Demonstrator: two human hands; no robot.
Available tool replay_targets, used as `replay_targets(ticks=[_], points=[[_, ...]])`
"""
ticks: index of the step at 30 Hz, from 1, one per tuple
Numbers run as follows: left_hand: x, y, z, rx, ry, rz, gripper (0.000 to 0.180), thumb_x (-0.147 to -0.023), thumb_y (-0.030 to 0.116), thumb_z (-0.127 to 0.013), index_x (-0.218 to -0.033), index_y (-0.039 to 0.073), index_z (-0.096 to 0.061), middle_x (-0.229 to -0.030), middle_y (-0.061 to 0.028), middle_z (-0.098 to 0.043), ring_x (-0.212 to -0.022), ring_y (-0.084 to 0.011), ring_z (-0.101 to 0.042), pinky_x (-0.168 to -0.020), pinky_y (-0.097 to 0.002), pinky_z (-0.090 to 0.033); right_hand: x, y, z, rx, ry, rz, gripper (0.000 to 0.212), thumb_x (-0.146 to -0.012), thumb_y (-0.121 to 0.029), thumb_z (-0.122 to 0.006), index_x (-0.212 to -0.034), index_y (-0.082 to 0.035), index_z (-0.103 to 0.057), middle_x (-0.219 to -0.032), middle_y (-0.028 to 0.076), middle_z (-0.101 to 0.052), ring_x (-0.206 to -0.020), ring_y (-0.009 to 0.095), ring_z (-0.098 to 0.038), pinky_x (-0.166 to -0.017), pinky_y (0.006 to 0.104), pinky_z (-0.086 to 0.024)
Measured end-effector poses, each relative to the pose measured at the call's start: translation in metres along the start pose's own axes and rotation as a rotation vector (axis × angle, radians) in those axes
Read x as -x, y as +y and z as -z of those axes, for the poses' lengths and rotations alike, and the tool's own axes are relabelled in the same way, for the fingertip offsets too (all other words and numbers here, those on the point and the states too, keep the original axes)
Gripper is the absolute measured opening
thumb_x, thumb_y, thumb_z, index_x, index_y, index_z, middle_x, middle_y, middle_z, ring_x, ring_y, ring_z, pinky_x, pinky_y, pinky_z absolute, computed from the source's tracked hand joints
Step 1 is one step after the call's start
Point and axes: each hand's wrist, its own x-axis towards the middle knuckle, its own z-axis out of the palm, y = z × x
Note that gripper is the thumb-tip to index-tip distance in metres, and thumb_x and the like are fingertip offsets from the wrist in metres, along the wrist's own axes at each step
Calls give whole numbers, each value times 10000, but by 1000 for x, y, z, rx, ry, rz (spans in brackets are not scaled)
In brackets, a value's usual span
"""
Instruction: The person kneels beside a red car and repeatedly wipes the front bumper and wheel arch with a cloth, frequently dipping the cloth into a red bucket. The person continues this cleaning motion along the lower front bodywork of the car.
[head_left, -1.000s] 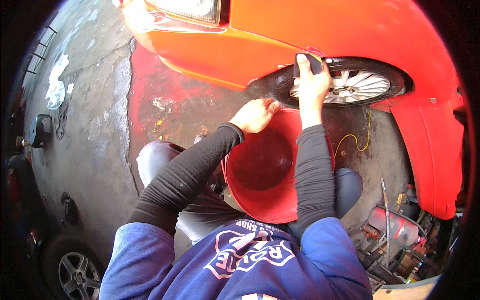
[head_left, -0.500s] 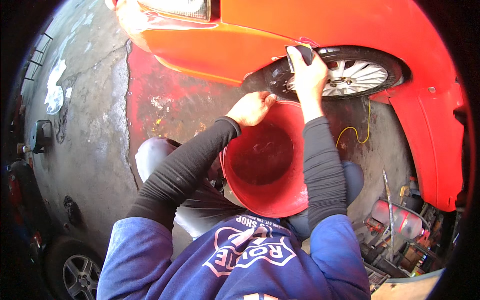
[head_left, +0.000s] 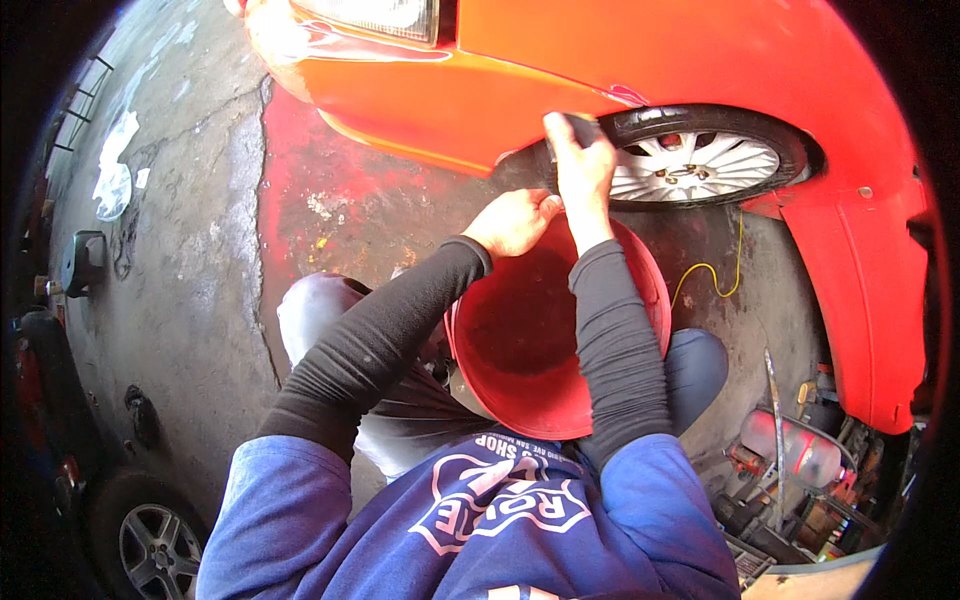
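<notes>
A large red bucket [head_left: 656, 290] stands between my knees, its inside dark toward the bottom. My left hand [head_left: 514, 222] is closed on its far rim, thumb toward the wheel. Just beyond the rim, my right hand [head_left: 584, 178] grips a flat black piece [head_left: 584, 129] that looks like sandpaper, with the thumb raised along its left side. This hand is by the front edge of the wheel arch, close to the orange-red bumper [head_left: 420, 110]. Whether the black piece touches the car cannot be seen. The tyre and silver wheel [head_left: 690, 165] lie right of the hand.
A red body panel [head_left: 850, 290] slopes down at the right. Beneath it lie a red-and-clear cylinder [head_left: 790, 445] and assorted tools. A thin yellow cord [head_left: 715, 275] runs over the floor. At left are a dark stool-like object [head_left: 84, 263] and another wheel [head_left: 160, 550].
My right hand has moved left and slightly nearer with the black piece, away from the top of the wheel arch. My left hand keeps its hold on the bucket rim.
</notes>
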Motion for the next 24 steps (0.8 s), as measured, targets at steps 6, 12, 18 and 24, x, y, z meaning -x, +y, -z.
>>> replay_targets(ticks=[6, 12, 18, 24], points=[[0, -2, -1, 8, -1, 8, 471, -1035, 361, -394, -1120, -43, -621, -1082, -315, -636, -1084, -455, -591, -923, -490, -459, -2, 19, -5, -73, 308, 84, 260, -865, -237, -764, -818, -5, -656, -765, 47, -681, -664, 112, -570, -613, 286, -476], [-4, -6, -2, -20, -15, -83, 442, -1031, 344, -407, -1124, -30, -621, -1064, -296, -643, -1062, -456, -587, -923, -478, -463, 0, 31, -9, 296, -10, -77, 252, -851, -244, -766, -893, -1, -715, -855, 137, -734, -748, 143, -667, -669, 310, -506], [-1, -5, -3, -4, -2, -18, 443, -1030, 346, -411, -1118, -34, -621, -1071, -292, -643, -1057, -450, -592, -913, -480, -463, 2, 8, -3, 86, 246, 10, 385, -831, -354, -797, -834, 17, -696, -743, 78, -699, -663, 124, -622, -631, 315, -499], [-2, 0, 0, 5, -25, 13, 476, -1034, 371, -394, -1122, -37, -623, -1082, -290, -644, -1084, -451, -588, -931, -482, -464, 1, -10, 7, 53, 129, 2, 321, -843, -294, -774, -852, 19, -706, -763, 56, -701, -710, 118, -623, -681, 296, -499]])
